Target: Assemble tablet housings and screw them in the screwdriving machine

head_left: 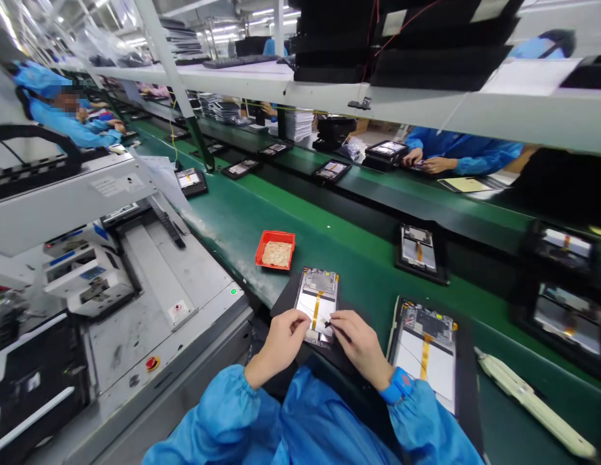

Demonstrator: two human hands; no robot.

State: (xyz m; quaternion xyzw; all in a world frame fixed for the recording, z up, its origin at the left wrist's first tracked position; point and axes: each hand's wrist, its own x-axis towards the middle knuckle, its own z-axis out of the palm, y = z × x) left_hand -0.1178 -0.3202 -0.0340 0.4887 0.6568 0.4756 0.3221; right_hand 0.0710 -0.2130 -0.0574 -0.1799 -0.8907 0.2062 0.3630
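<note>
An opened tablet (324,298), with a white battery and an amber tape strip down its middle, lies on a dark pad at the bench edge before me. Over its lower part, my left hand (282,339) closes thumb and fingers in a pinch; whatever is between them is too small to make out. From the other side, my right hand (357,340) pinches a small black part (328,323) just above the battery. A thin dark wire shows near the fingertips. To the right, a second opened tablet (439,361) rests on a black tray, partly behind my right sleeve.
A red bin (275,250) of small pale pieces stands beyond the tablet. A cream-handled tool (533,403), perhaps an electric screwdriver, lies at right. Grey machinery (159,284) borders the left. More tablets (417,248) sit along the green line. Co-workers in blue sit across and at far left.
</note>
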